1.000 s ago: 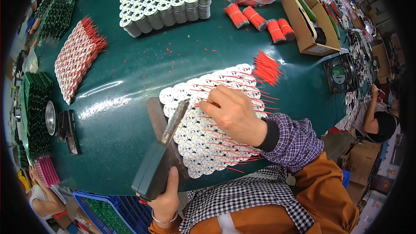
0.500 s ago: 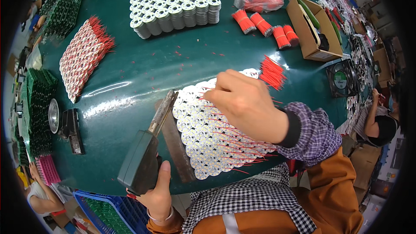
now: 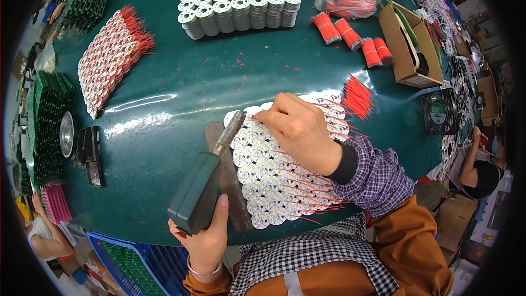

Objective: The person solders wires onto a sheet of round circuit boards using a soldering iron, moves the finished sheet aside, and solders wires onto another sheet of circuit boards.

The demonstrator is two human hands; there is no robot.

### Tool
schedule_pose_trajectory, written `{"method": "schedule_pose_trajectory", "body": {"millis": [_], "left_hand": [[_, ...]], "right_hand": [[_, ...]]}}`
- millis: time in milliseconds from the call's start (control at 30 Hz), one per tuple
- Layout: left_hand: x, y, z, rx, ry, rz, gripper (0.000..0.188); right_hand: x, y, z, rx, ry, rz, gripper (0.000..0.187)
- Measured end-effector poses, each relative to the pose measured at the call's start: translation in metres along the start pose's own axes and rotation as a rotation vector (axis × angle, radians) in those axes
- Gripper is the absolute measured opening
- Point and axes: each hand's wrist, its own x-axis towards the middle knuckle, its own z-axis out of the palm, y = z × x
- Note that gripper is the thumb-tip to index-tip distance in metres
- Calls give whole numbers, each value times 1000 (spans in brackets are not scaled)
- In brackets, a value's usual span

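My left hand [image 3: 207, 245] is wrapped round the dark green handle of a soldering gun [image 3: 195, 192]. Its metal tip rests over the far left corner of a sheet of round white LED boards [image 3: 255, 183], close to my right fingertips. My right hand [image 3: 300, 130] is above the boards, thumb and forefinger pinched on a thin red wire [image 3: 253, 117], mostly hidden by the fingers. Red wires stick out from many boards on the right side. Along the boards' left edge lies a flat brown metal bar [image 3: 233, 200].
Loose red wires [image 3: 358, 97] lie beyond the boards, with tied wire bundles [image 3: 327, 28] behind. Stacked white discs [image 3: 238, 8] stand at the back, a wired board sheet [image 3: 107, 66] at left. A cardboard box [image 3: 402, 49] and small fan [image 3: 438, 108] are at right. Co-workers sit on both sides.
The soldering gun's tip has moved right, from the boards' left edge onto the corner board. My right fingertips have shifted slightly left over the boards. The whole view has shifted a little.
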Motion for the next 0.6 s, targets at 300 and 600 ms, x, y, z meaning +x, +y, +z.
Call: {"method": "schedule_pose_trajectory", "body": {"millis": [300, 600], "left_hand": [[3, -2, 8, 26, -18, 50, 26], [0, 7, 6, 101, -91, -54, 24]], "right_hand": [[0, 1, -1, -6, 7, 3, 11], [-1, 2, 1, -46, -6, -14, 9]]}}
